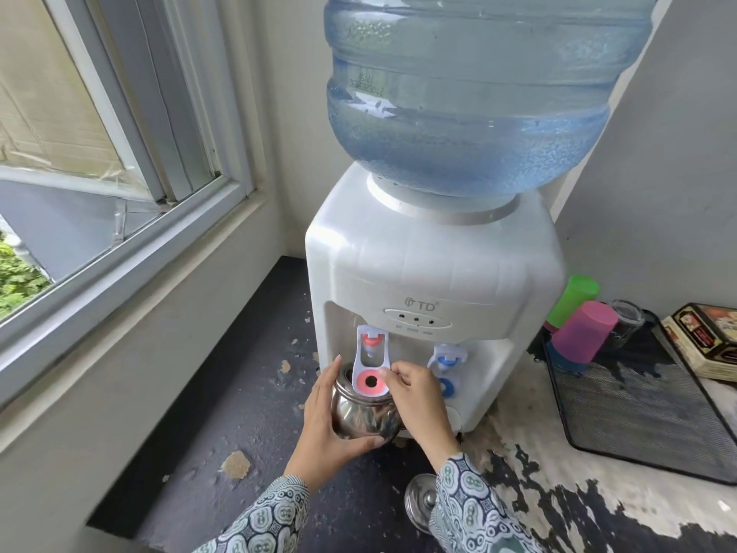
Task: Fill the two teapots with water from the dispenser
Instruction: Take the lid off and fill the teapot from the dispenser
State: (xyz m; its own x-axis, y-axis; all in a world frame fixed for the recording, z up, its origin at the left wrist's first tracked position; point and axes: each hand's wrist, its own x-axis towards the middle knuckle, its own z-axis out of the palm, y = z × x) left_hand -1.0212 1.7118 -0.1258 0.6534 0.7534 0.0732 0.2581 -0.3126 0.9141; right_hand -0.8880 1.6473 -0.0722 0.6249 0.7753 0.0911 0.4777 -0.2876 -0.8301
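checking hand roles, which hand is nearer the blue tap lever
The right hand. It pinches the red tap lever, just left of the blue tap lever. The left hand grips the steel teapot under the red tap, farther left.

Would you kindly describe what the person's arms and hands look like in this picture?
Both hands, the left hand and the right hand, are bare, with no gloves and no rings or watch in view. Each arm wears a long sleeve of white cloth printed with a dark blue and green rounded pattern, reaching the wrist.
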